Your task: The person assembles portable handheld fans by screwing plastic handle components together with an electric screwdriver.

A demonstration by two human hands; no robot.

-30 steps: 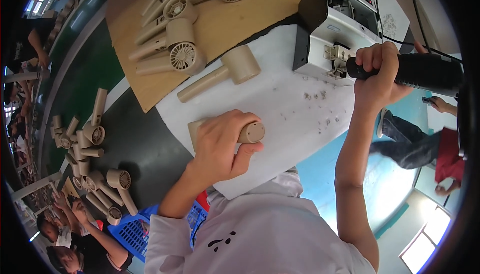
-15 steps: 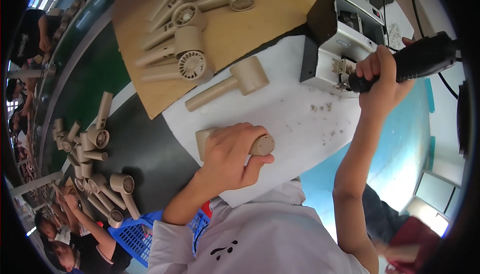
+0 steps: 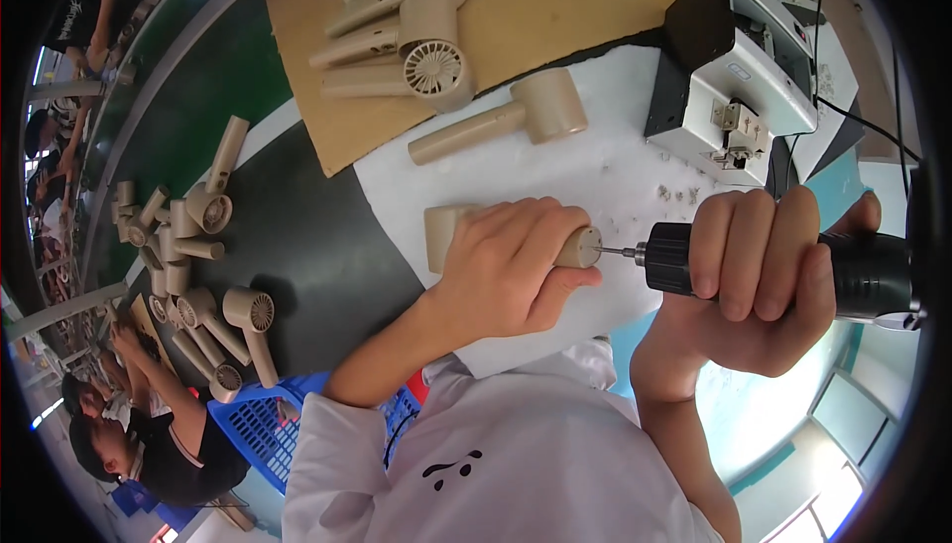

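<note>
My left hand [image 3: 518, 263] is wrapped round the handle of a beige handheld fan [image 3: 443, 236], pressed down on the white sheet [image 3: 397, 181]. The round end of its handle points right. In my right hand [image 3: 759, 270] is a black electric screwdriver [image 3: 873, 270], held level. Its thin bit [image 3: 617, 251] reaches the handle's end face; whether a screw sits at the tip is too small to tell. Another beige fan [image 3: 550, 107] lies just beyond my left hand on the same sheet.
A screw feeder [image 3: 734, 87] stands at the back right, with small loose screws [image 3: 679, 193] before it. Several fans [image 3: 436, 72] lie on brown cardboard [image 3: 342, 131]; more [image 3: 248, 310] lie at left. A blue basket [image 3: 263, 434] is below. A co-worker [image 3: 174, 424] sits at lower left.
My right hand has brought the screwdriver from the screw feeder down and toward me, to the end of the fan handle. My left hand keeps its hold on the fan. The view has shifted slightly.
</note>
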